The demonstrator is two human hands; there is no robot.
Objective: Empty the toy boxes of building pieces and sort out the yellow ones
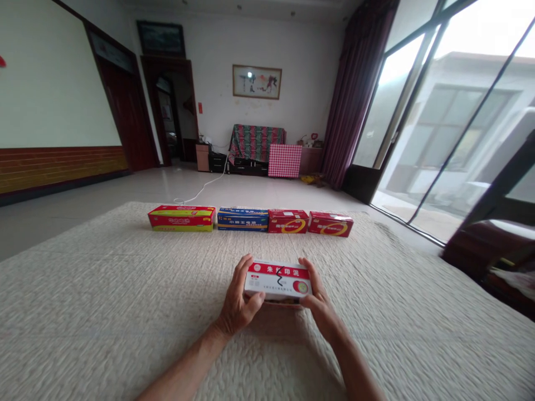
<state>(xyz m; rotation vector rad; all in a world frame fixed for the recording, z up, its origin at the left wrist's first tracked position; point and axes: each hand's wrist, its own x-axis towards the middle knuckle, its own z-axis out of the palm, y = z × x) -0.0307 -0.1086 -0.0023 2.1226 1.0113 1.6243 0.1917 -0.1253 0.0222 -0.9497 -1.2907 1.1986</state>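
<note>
Between my two hands is a white and red cardboard box (273,281) with printed characters and a black squiggle on top. My left hand (240,301) grips its left end, thumb on the near edge and fingers along the side. At the right end, my right hand (320,301) holds it the same way. Beyond the hands stands a row of boxes: a red and yellow box (181,219), a blue box (242,220), a red box (288,221) and another red box (330,224). The underside of the held box is hidden.
A cream quilted cover (125,301) spreads under everything. Past its far edge lie the tiled floor (251,189) and a white cable (204,186). Against the back wall stands a cabinet under a patterned cloth (257,142). Glass doors (451,122) are at the right.
</note>
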